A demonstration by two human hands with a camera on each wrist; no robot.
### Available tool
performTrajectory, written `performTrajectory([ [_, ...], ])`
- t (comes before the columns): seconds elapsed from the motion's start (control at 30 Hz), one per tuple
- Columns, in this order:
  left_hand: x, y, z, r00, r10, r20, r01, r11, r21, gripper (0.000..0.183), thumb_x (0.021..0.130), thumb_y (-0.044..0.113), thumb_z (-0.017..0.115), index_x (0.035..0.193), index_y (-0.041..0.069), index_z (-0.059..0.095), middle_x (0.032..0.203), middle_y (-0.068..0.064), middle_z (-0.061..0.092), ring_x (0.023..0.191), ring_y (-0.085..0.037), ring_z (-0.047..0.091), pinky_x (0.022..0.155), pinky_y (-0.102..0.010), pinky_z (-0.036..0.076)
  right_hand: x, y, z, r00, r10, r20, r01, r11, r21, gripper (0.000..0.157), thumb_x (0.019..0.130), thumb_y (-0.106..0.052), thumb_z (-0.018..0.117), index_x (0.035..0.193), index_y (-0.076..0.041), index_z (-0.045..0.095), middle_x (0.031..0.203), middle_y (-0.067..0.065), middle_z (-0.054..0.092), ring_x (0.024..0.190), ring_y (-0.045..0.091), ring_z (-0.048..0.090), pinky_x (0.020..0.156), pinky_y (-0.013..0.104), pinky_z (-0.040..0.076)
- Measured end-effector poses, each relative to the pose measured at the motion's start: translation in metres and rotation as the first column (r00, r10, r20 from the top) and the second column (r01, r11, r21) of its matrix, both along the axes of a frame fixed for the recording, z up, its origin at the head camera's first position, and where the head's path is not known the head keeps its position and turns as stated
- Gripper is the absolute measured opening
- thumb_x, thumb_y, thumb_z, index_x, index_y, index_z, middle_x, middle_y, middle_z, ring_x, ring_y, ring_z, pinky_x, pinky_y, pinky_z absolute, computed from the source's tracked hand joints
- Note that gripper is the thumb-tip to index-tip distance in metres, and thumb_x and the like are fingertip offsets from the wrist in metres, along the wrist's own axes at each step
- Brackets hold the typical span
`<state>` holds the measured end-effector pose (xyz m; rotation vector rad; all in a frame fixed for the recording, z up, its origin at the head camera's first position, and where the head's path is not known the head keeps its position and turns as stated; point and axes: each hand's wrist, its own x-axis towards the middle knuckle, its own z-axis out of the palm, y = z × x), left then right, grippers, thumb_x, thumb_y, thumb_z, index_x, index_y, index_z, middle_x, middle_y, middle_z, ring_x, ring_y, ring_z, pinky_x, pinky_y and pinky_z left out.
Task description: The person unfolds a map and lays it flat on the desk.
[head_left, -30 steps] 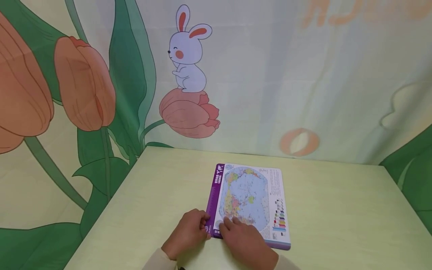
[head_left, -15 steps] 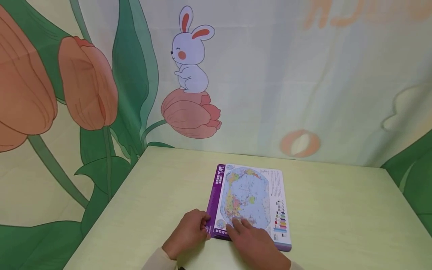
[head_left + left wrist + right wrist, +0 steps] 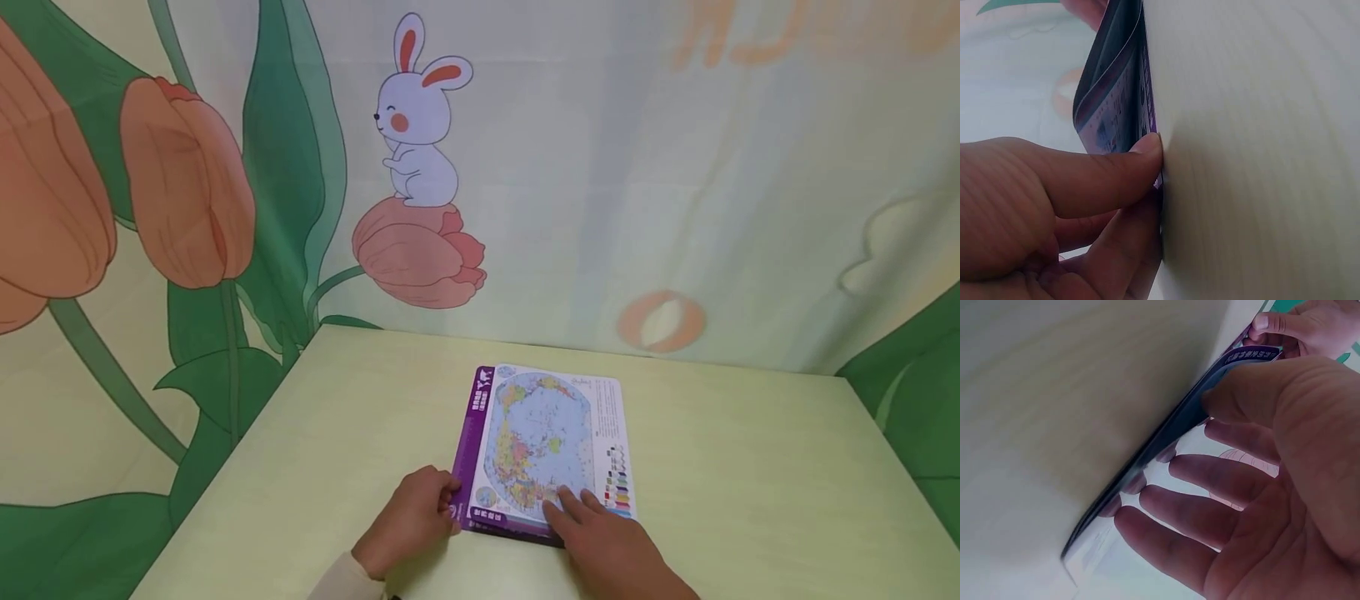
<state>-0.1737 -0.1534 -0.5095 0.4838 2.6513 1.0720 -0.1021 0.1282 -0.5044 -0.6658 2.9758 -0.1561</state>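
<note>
A world map sheet (image 3: 536,442) with a purple left border lies on the table, map side up. My left hand (image 3: 408,518) pinches its near left corner between thumb and fingers. On the near right part of the map rest the outstretched fingers of my right hand (image 3: 609,537). The near edge of the top sheet stands a little off a darker layer beneath it. In the left wrist view, that upper layer (image 3: 1107,103) bows up beyond the thumb. The right wrist view has my right fingertips mirrored in the glossy surface, with the thumb at the near edge.
The pale wood-grain table (image 3: 750,475) stretches to both sides of the map. Behind it hangs a cloth backdrop (image 3: 555,208) printed with a rabbit and tulips.
My right hand has slid rightward along the near side of the map, baring the purple label at the near left. The left hand keeps its pinch on the corner.
</note>
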Motion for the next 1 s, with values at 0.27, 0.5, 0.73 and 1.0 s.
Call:
performTrajectory([
  [0.27, 0.000, 0.000, -0.003, 1.000, -0.005, 0.007, 0.005, 1.000, -0.011, 0.039, 0.083, -0.004, 0.082, 0.120, -0.010, 0.070, 0.095, -0.007, 0.059, 0.086, -0.017, 0.054, 0.075, -0.026, 0.050, 0.007, 0.019, -0.001, 0.998, 0.012, 0.069, -0.010, 0.999, -0.040, 0.107, 0.074, -0.080, 0.076, 0.153, -0.012, 0.054, 0.157, 0.020, 0.054, 0.139, 0.051, 0.055, 0.087, 0.062, 0.060],
  [0.5, 0.000, 0.003, 0.000, 1.000, 0.013, 0.013, -0.013, 0.999, -0.038, 0.043, 0.083, -0.004, 0.082, 0.124, -0.012, 0.069, 0.095, -0.006, 0.059, 0.085, -0.017, 0.054, 0.074, -0.027, 0.050, 0.007, 0.022, 0.007, 0.999, -0.006, 0.041, 0.007, 1.000, -0.022, 0.074, 0.093, -0.049, 0.076, 0.154, -0.014, 0.053, 0.156, 0.016, 0.057, 0.137, 0.046, 0.058, 0.080, 0.057, 0.063],
  [0.73, -0.002, 0.011, 0.003, 0.998, 0.056, 0.033, -0.052, 0.991, -0.125, 0.046, 0.084, -0.002, 0.085, 0.127, -0.010, 0.071, 0.092, -0.005, 0.056, 0.084, -0.018, 0.053, 0.072, -0.029, 0.050, 0.010, 0.036, 0.020, 0.990, 0.003, -0.143, -0.003, 1.000, -0.002, 0.061, 0.090, 0.004, 0.072, 0.147, -0.016, 0.061, 0.145, 0.010, 0.067, 0.127, 0.037, 0.068, 0.082, 0.049, 0.064],
  [1.0, -0.002, 0.017, 0.006, 0.995, 0.098, 0.035, -0.088, 0.972, -0.216, 0.036, 0.088, 0.002, 0.083, 0.123, -0.004, 0.075, 0.089, -0.004, 0.055, 0.085, -0.018, 0.054, 0.073, -0.029, 0.050, 0.013, 0.063, 0.031, 0.960, -0.008, -0.279, -0.001, 0.999, -0.032, 0.064, 0.083, 0.005, 0.076, 0.141, -0.020, 0.065, 0.136, 0.005, 0.073, 0.118, 0.029, 0.073, 0.074, 0.044, 0.063],
])
